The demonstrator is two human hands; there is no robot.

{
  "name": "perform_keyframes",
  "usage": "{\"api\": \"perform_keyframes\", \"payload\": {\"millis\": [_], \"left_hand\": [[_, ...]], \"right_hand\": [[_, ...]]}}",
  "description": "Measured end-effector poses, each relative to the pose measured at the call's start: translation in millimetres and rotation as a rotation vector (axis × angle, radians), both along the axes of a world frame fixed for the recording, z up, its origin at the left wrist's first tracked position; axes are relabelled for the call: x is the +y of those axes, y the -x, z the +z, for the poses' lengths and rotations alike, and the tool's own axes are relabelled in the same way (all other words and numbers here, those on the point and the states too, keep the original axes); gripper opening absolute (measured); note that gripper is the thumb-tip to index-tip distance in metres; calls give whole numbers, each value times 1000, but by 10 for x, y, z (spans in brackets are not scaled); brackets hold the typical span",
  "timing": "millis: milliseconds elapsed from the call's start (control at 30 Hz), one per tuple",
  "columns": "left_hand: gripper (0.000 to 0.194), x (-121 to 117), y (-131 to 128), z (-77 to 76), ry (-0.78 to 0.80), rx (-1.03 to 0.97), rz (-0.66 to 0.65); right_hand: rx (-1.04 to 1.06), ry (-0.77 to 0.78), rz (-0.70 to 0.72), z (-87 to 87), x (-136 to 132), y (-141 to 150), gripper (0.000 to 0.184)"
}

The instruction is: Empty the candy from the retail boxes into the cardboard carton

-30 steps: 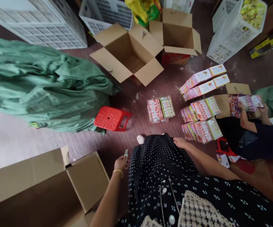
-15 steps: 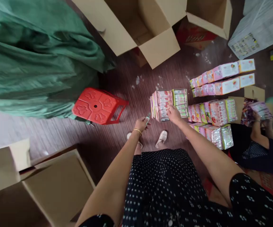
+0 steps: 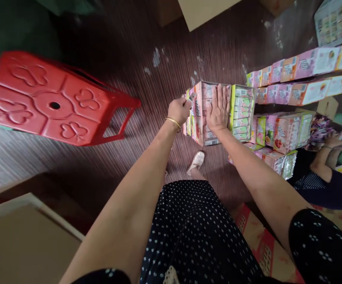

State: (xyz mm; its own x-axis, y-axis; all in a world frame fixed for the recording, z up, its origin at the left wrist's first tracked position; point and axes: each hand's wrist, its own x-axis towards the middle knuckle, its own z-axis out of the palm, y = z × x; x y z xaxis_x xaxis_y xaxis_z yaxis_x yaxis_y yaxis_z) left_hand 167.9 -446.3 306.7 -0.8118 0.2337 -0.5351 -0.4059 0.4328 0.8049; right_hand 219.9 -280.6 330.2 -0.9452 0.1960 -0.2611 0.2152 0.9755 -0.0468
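Observation:
My left hand, with a gold bangle at the wrist, is closed around a small cutter, mostly hidden by the fingers. It is at the left side of a pink box of wrapped sachets. My right hand lies flat on the top of that pink box, fingers stretched out. A green-edged box of sachets stands against its right side. More thin boxes show at the left end of the row, partly covered by my left hand.
Rows of boxes stand to the right, with a second group below them. A red plastic stool is on the left. Beyond the boxes, a co-worker's hand is near a pile of sachets. Cardboard cartons lie around.
My view has moved closer and lower. My left hand has come from beside the row up to the pink box's side. My right hand has flattened onto its top.

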Motion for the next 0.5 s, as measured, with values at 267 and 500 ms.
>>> {"api": "perform_keyframes", "payload": {"millis": [267,500], "left_hand": [[30,72,64,-161,111,182,-334],[33,-110,-1270,-5,160,-64,-368]], "right_hand": [[33,47,97,-65,111,-1,66],[27,1,53,-101,121,22,67]]}}
